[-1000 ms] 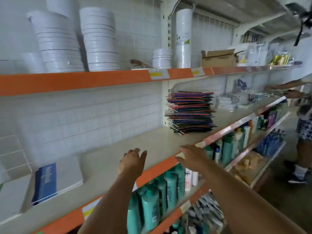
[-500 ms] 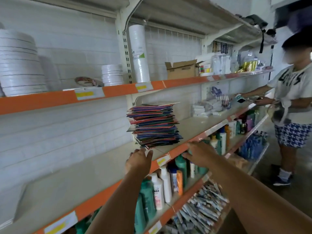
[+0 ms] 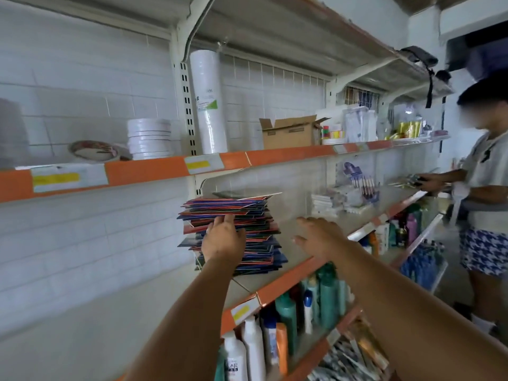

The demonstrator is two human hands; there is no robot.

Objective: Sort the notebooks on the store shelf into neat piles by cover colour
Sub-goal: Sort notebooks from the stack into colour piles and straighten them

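Left hand (image 3: 223, 237), fingers straight, is touching the mixed notebook stack (image 3: 233, 232) on the middle shelf (image 3: 288, 279) while right hand (image 3: 319, 237) is hovering released beside; advisable: steadying both sides before lifting.

A white tiled wall (image 3: 82, 229) is lined with orange-edged shelves (image 3: 148, 171); a dark doorway (image 3: 478, 53) is seen at right.

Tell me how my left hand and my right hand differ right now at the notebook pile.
The left hand is against the front of the untidy pile of red, blue and green notebooks, fingers reaching up its edges; the right hand is off to the pile's right, over the beige shelf, apparently touching no notebook. Only the left seems to wear a ring. Both are open, holding nothing.
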